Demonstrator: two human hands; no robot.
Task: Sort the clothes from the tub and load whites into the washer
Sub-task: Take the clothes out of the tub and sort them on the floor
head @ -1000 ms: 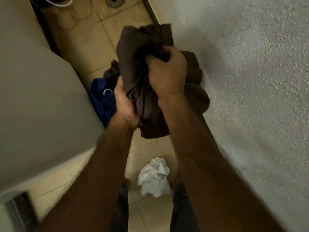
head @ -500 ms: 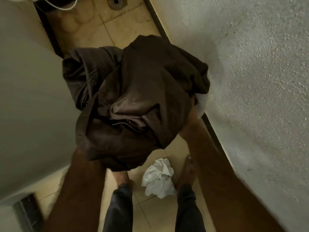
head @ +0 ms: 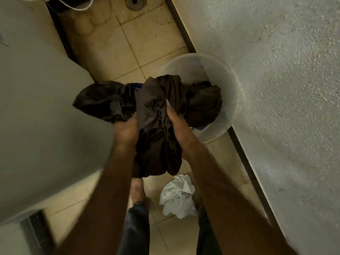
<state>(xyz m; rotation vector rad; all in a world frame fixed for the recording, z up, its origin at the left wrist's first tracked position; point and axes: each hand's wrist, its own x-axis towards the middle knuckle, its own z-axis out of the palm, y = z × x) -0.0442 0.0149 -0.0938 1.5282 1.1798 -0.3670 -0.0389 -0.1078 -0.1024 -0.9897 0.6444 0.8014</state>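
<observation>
Both hands hold a dark brown garment [head: 154,111] above the tiled floor. My left hand [head: 127,131] grips its left side and my right hand [head: 176,124] clutches its right side, fingers sunk in the folds. Part of the cloth spreads left over a blue garment [head: 135,85], of which only a sliver shows. Behind the brown garment stands a translucent white tub [head: 226,78] against the wall, with dark and blue clothes inside. A crumpled white garment [head: 177,197] lies on the floor between my feet. The washer [head: 36,107] fills the left side.
A rough plastered wall [head: 276,89] runs along the right, edged by a dark skirting strip. A floor drain [head: 135,2] sits at the top, with a white cable [head: 77,6] beside it. My bare foot [head: 137,190] and dark trouser legs stand on the beige tiles.
The brown garment, spread wide and high half a second ago, has dropped lower and is bunched between both hands. The tub behind it has come into sight.
</observation>
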